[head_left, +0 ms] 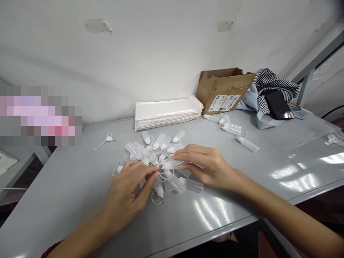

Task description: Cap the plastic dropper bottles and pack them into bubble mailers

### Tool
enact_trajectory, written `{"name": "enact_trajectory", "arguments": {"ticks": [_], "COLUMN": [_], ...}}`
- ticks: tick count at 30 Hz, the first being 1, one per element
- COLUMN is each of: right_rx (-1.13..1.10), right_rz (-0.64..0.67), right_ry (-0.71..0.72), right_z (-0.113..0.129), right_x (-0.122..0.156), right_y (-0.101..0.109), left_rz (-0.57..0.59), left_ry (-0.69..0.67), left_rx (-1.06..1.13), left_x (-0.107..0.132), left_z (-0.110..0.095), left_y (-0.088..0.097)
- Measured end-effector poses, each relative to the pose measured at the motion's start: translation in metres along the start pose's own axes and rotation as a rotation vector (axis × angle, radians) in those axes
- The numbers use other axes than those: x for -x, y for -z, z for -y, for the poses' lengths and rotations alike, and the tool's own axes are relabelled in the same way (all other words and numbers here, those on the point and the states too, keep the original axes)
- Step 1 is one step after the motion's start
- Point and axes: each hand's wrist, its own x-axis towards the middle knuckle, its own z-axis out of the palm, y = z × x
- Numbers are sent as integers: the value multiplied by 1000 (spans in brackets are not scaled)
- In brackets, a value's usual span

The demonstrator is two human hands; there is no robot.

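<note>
A heap of small translucent squeeze bottles (176, 183) with white needle-tip tops and thin cap straps lies on the grey table. My right hand (205, 165) holds one squeeze bottle (168, 165) over the heap, fingers above and thumb below, its tip facing left. At that tip, the thumb and index finger of my left hand (131, 184) pinch the end of the white cap strap (167, 178), which loops back to the bottle's neck. The cap itself is hidden by the fingertips.
A loose needle-tip top (109, 138) lies left of the heap. White padded envelopes (168, 111) are stacked by the wall, beside an open cardboard box (224, 91). Several bottles (248, 144) lie in front of the box. Cloth (274, 80) and a black phone (278, 104) are farther right.
</note>
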Motion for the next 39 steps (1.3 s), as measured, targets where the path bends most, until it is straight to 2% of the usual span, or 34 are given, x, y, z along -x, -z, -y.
{"name": "enact_trajectory", "arguments": {"ticks": [7,13,19,31,39], "right_rx": [-6,-13,-19,58,69], "right_rz": [-18,-1,27,82,102], "right_ry": [-8,-28,-47,66,71], "right_z": [-1,0,2,4,6], "right_x": [1,1,1,2,3], "right_y": [0,2,1,-7,-9], "left_rz": [0,-37,-27,85,118], "left_ry": [-18,-151,-205,-155,-140], "left_rx": [-11,-91,-150,-154,-129], "left_x": [1,1,1,1,0], "left_z": [0,1,2,1,-2], "left_y": [0,-1,-4,-4,-3]}}
